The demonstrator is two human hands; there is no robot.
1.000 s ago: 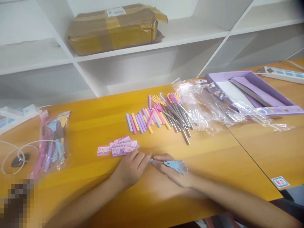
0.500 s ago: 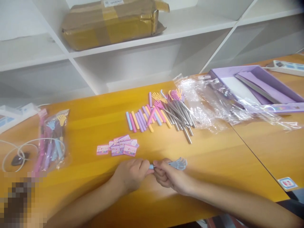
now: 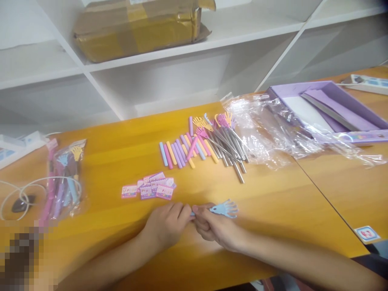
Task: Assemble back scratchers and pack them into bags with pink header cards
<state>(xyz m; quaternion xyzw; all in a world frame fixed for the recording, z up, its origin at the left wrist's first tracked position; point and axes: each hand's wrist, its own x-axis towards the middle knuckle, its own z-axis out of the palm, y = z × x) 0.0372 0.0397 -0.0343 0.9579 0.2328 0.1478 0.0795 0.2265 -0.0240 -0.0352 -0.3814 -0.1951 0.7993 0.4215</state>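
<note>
A back scratcher [image 3: 225, 208] with a light-blue hand-shaped head is held between both of my hands, low in the middle of the view. My right hand [image 3: 216, 226] is closed around its shaft just below the head, which sticks out to the right. My left hand [image 3: 168, 222] is wrapped round its light-blue handle, and only a bit of blue shows between the two fists. Beyond them lie small printed cards [image 3: 150, 186], loose coloured handle tubes [image 3: 178, 153] in blue, pink, yellow and purple, and several metal rods with hand-shaped heads [image 3: 227, 141].
Clear plastic bags [image 3: 257, 129] spread beside a purple box [image 3: 330, 87] at the right. On the left lie bagged back scratchers [image 3: 68, 182], a white cable [image 3: 18, 186] and a power strip [image 3: 21, 147]. White shelves with a cardboard box [image 3: 142, 36] stand behind the table.
My hands have drawn closer together, so less of the blue handle shows between them. The scratcher's blue head now appears sharper. The things on the table lie as before.
</note>
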